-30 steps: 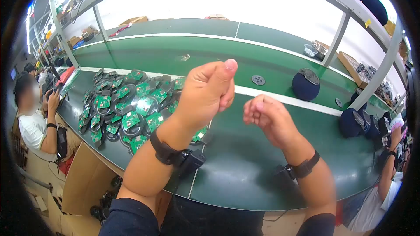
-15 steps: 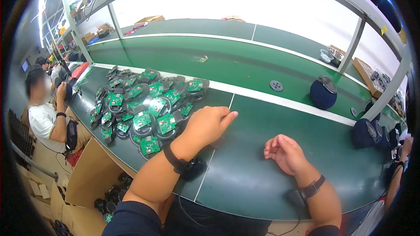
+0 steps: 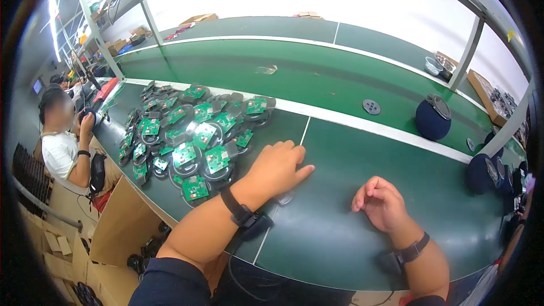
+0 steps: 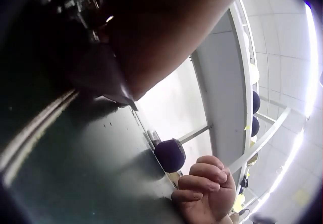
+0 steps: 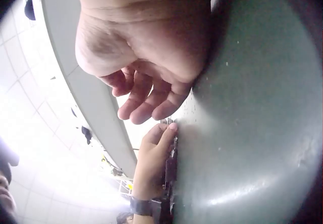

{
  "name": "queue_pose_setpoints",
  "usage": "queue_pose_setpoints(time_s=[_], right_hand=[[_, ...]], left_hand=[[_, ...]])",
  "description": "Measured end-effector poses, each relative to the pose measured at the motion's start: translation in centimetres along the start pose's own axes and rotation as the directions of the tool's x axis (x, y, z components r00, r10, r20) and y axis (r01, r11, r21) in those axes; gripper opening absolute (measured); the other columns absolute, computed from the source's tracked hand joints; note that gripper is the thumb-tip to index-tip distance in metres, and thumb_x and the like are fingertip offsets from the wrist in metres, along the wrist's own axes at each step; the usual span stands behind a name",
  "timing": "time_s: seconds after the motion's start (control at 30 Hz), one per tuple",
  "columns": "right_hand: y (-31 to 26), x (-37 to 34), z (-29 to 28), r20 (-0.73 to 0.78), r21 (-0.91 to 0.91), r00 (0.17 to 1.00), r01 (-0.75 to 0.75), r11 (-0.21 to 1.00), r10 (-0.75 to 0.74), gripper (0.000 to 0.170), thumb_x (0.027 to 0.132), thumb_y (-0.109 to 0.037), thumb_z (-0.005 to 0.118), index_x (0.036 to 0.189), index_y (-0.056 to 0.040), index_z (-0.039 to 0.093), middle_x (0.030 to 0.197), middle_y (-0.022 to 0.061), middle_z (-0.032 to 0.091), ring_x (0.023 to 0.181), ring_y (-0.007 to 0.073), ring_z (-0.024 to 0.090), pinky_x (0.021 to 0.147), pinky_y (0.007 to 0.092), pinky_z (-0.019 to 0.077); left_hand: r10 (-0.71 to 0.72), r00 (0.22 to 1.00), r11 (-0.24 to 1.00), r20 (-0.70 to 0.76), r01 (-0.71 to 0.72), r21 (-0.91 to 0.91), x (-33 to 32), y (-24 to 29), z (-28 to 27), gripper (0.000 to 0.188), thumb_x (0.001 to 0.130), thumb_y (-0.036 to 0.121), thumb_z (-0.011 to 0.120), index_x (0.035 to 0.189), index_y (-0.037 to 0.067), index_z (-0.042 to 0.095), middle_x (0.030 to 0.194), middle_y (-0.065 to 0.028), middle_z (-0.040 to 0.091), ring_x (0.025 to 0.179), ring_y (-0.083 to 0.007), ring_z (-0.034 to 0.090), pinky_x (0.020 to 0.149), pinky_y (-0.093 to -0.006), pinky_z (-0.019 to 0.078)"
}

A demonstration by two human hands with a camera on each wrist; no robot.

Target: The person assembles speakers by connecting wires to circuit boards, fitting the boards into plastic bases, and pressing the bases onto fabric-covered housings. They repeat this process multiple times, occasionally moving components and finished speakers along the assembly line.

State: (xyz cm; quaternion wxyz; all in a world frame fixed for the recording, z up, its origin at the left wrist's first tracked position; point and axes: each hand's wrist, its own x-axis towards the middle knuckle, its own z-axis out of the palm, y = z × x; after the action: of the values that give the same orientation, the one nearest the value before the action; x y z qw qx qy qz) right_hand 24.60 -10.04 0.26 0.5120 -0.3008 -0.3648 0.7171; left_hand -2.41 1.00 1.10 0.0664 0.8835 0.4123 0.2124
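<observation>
In the head view my left hand (image 3: 275,170) is low over the dark green table (image 3: 362,238), beside the pile. Its back faces up and its thumb points right, away from the fingers, which bend down out of sight. A small greyish translucent piece (image 3: 285,197) shows under the palm; I cannot tell whether the fingers hold it. To the right, my right hand (image 3: 382,204) hovers near the tabletop, palm turned inward. Its fingers (image 5: 144,105) hang loosely curled around nothing. Nearest the left hand are green circuit boards (image 3: 218,158) on black ring-shaped parts, heaped together.
Beyond the white rail runs a green belt (image 3: 226,68) bearing a dark disc (image 3: 371,107) with holes and a navy round speaker-like ball (image 3: 433,119). More balls (image 3: 481,173) stand at the right. A cardboard box (image 3: 122,221) is below left; a person (image 3: 62,147) sits beyond.
My left hand has dropped from a raised fist with thumb against fingers to just over the table, thumb now spread. My right hand has lowered too. The head view has shifted slightly.
</observation>
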Motion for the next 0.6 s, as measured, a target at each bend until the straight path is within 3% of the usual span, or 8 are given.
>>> queue_pose_setpoints(time_s=[0.07,0.2,0.33,0.4,0.47,0.6], right_hand=[[0.0,0.1,-0.2,0.009,0.024,1.000,0.020,1.000,-0.020,0.011,0.096,-0.007,0.044,0.089,-0.0073,0.052,0.088,0.0159,0.064,0.087,0.0281,0.061,0.085,0.0409,0.0493],[0.1,-0.1,-0.4,0.007,0.020,1.000,0.016,1.000,-0.016,0.010,0.097,-0.009,0.048,0.088,-0.0078,0.053,0.088,0.0150,0.064,0.087,0.0269,0.061,0.085,0.0399,0.0491],[0.6,-0.2,-0.5,0.031,-0.011,0.998,0.059,0.998,-0.058,0.010,0.097,-0.013,0.057,0.090,-0.0068,0.056,0.091,0.0124,0.065,0.088,0.0232,0.061,0.085,0.0376,0.0491],[0.7,-0.1,-0.5,0.050,-0.082,0.998,0.053,0.995,-0.049,0.006,0.094,-0.010,0.062,0.090,-0.0059,0.059,0.087,0.0118,0.064,0.085,0.0252,0.061,0.082,0.0386,0.0482],[1.1,-0.2,-1.2,0.125,-0.091,0.991,0.054,0.994,-0.043,0.004,0.096,-0.007,0.060,0.094,-0.0029,0.061,0.096,0.0118,0.066,0.092,0.0204,0.061,0.088,0.0349,0.0488],[0.9,-0.3,-0.5,0.142,-0.156,0.989,0.056,0.986,-0.034,0.006,0.094,-0.005,0.065,0.093,-0.0069,0.060,0.095,0.0104,0.067,0.092,0.0206,0.061,0.086,0.0357,0.0476]], left_hand=[[0.027,0.999,0.999,-0.036,-0.027,0.018,0.0,0.1,-0.2,0.031,0.087,0.036,0.071,0.079,0.007,0.060,0.085,-0.0124,0.060,0.082,-0.0333,0.060,0.071,-0.0452,0.0484],[0.045,0.998,0.996,0.032,-0.043,-0.072,0.3,0.3,0.0,0.033,0.087,0.036,0.070,0.074,0.008,0.058,0.079,-0.0109,0.059,0.080,-0.0327,0.060,0.070,-0.0448,0.0478],[0.087,0.995,0.991,0.045,-0.082,-0.108,0.6,0.6,0.2,0.035,0.088,0.034,0.069,0.071,0.007,0.056,0.074,-0.0106,0.057,0.078,-0.0322,0.059,0.068,-0.0447,0.0468],[0.121,0.993,0.982,0.005,-0.119,-0.145,0.6,0.6,0.5,0.035,0.088,0.033,0.070,0.069,0.007,0.056,0.073,-0.0108,0.057,0.076,-0.0322,0.058,0.067,-0.0444,0.0459],[0.100,0.995,0.980,0.023,-0.095,-0.177,0.6,0.8,0.3,0.034,0.087,0.032,0.071,0.070,0.007,0.057,0.073,-0.0106,0.056,0.074,-0.0318,0.056,0.066,-0.0442,0.0449],[0.200,0.978,0.967,-0.052,-0.206,-0.148,0.5,1.8,-0.4,0.035,0.085,0.029,0.074,0.064,0.006,0.056,0.071,-0.0092,0.053,0.073,-0.0303,0.055,0.066,-0.0422,0.0444]])
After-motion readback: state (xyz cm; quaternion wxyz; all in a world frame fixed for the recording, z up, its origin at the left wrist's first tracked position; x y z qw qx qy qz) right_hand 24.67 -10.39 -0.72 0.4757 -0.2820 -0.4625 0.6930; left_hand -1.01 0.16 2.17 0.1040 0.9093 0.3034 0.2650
